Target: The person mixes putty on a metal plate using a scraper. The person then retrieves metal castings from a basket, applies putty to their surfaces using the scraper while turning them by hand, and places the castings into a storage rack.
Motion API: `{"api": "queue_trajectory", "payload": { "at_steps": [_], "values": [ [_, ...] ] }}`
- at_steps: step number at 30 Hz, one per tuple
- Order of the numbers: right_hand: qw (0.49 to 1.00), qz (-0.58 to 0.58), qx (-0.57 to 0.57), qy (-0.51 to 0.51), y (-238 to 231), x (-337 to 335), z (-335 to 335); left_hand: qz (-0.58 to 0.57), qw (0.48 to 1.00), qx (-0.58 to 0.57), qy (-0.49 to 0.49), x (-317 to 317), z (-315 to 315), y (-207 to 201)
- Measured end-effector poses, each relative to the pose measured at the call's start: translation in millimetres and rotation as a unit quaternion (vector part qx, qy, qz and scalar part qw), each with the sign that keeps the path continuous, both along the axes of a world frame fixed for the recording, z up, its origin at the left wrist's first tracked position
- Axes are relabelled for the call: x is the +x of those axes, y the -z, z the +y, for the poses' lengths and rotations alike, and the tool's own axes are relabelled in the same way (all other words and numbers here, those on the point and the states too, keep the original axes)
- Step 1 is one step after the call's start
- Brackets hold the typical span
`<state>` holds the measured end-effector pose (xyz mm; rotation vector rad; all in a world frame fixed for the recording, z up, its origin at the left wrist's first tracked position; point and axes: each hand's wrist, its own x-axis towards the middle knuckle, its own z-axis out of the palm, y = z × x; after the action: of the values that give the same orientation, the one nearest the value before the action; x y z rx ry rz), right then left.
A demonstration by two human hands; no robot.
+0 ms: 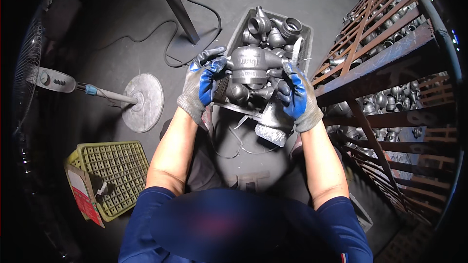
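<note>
Between my two gloved hands, a grey metal pipe-fitting casting (248, 63) with a round body and raised lettering is held level above a crate of similar castings. My left hand (201, 82), in a grey and blue coated glove, is closed round its left pipe end, the index finger partly stretched. My right hand (298, 92), gloved alike, is closed at the right pipe end. Just below the right fingers is a brush (271, 134) with pale bristles; whether those fingers also grip it, I cannot tell. Several castings (277, 36) fill the crate (308, 36) behind.
On the right stands a rusty barred metal cage (380, 75) full of castings. A pedestal fan with a round base (143, 103) is at the left, and a yellow-green plastic crate (114, 175) lies below it. A black cable (168, 44) runs past a metal post (179, 9).
</note>
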<state>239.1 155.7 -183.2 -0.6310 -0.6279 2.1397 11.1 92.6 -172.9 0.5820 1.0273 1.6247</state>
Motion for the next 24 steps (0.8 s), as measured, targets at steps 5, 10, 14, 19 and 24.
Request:
{"api": "queue_trajectory", "payload": {
  "at_steps": [5,10,14,19,24],
  "values": [
    [0.996,-0.079,-0.018,0.032,-4.2,2.4,2.2,0.055,0.995,0.041,0.067,3.3,2.7,-8.6],
    [0.990,-0.131,0.038,0.037,0.3,-0.6,-0.8,0.255,0.945,0.187,0.085,-13.4,8.3,12.3],
    [0.987,-0.153,0.031,0.048,-4.6,-4.4,-1.6,0.089,0.992,0.057,0.074,-9.0,10.9,6.8],
    [0.986,-0.158,0.024,0.038,-2.2,-3.5,-2.2,0.086,0.995,0.007,0.044,-4.0,8.8,-2.4],
    [0.985,-0.162,0.035,0.041,-1.3,-3.4,-4.0,0.046,0.997,0.045,0.044,-4.7,11.6,2.3]
  ]
}}
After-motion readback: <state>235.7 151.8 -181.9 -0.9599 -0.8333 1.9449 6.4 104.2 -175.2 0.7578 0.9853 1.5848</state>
